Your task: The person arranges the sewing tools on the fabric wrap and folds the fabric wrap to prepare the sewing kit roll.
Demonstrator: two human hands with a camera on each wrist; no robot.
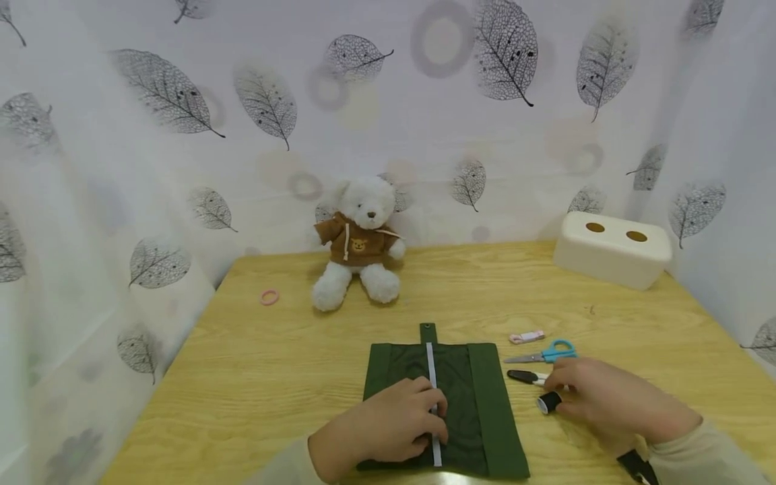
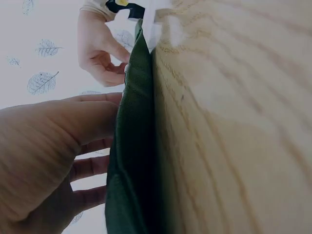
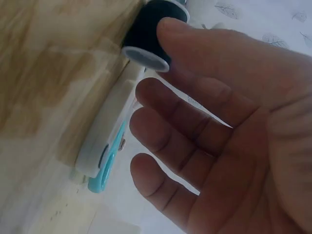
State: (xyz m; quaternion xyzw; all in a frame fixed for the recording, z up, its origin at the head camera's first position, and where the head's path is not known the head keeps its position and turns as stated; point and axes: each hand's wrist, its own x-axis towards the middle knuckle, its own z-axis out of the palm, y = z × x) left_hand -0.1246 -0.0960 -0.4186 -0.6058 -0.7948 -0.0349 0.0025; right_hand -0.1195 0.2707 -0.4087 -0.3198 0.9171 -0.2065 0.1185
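Note:
A dark green fabric piece (image 1: 503,417), with a snap tab at its top edge and a pale strip (image 1: 432,367) down the middle, lies flat on the table. My left hand (image 1: 397,421) rests on it, its fingertips touching the cloth at the strip; the left wrist view shows these fingers (image 2: 92,168) against the green fabric (image 2: 131,131). To the right of the fabric, my right hand (image 1: 612,397) pinches a spool of black thread (image 3: 153,31) between thumb and finger. In the right wrist view, the other fingers of that hand (image 3: 165,131) are loosely bent and apart.
Blue-handled scissors (image 1: 554,351), a slim black-and-white tool (image 1: 523,376) and a pink-and-white bundle (image 1: 526,337) lie beyond the spool. A white teddy bear (image 1: 360,239) sits at the back, a pink ring (image 1: 269,297) to its left. A cream box (image 1: 612,252) stands back right.

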